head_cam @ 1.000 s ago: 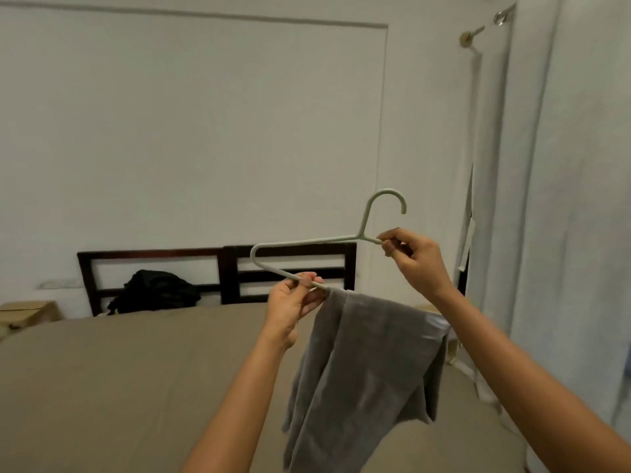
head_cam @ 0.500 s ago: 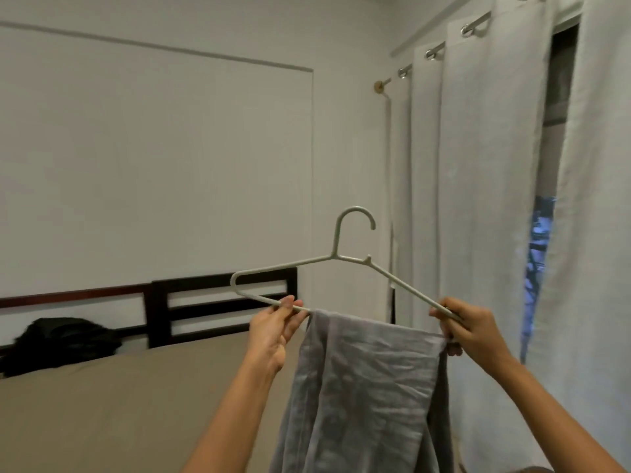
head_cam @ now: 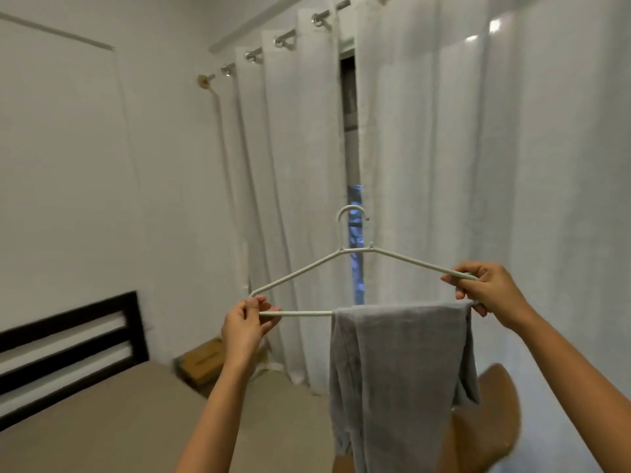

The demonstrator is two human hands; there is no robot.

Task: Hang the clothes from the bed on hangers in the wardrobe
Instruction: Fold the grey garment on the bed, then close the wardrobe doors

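Though btm off-frame, grey cloth (head_cam: 399, 363) on hanger (head_cam: 297, 314).

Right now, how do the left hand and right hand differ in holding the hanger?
The left hand pinches the bare bottom bar of the hanger; the right hand grips its right end. The gray garment hangs against the right hand, apart from the left hand. The left hand sits lower than the right. Both hold the hanger.
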